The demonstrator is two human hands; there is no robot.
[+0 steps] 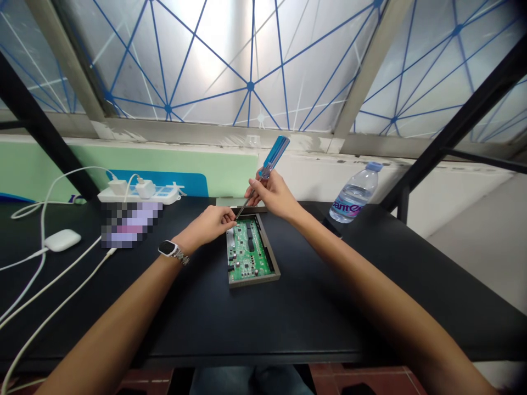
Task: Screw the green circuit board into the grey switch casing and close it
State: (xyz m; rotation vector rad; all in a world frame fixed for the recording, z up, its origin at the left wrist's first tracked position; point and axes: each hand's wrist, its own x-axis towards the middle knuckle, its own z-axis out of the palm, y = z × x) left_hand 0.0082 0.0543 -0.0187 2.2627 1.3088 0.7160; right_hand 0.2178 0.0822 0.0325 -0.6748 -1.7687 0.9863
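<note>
Bare forearms (123, 323) reach up from both lower corners toward a green printed circuit board (248, 249) seated in a shallow grey metal tray (275, 272). Both lie flat on the black surface (206, 323), just below the left grip (209, 225). The board looks light but stiff and brittle, crowded with small soldered parts, so the tray's rim looks the safest place to take hold. The left grip's fingers (228, 217) curl together at the tray's upper edge; whether they pinch something small there cannot be told. The right grip (274, 195) is clamped on a screwdriver with a translucent blue handle (275, 156), its slim steel shaft (249, 197) slanting down to those fingertips. The tool looks light, its smooth handle perhaps slippery. A metal-banded smartwatch (171, 251) sits behind the left grip. Farther left of that grip lie a white power strip (168, 193), a pixelated blurred object (132, 224) and a white oval charger (62, 240) with white cables (49, 280). Right of the right grip stands a clear plastic water bottle with a blue cap (354, 193).
</note>
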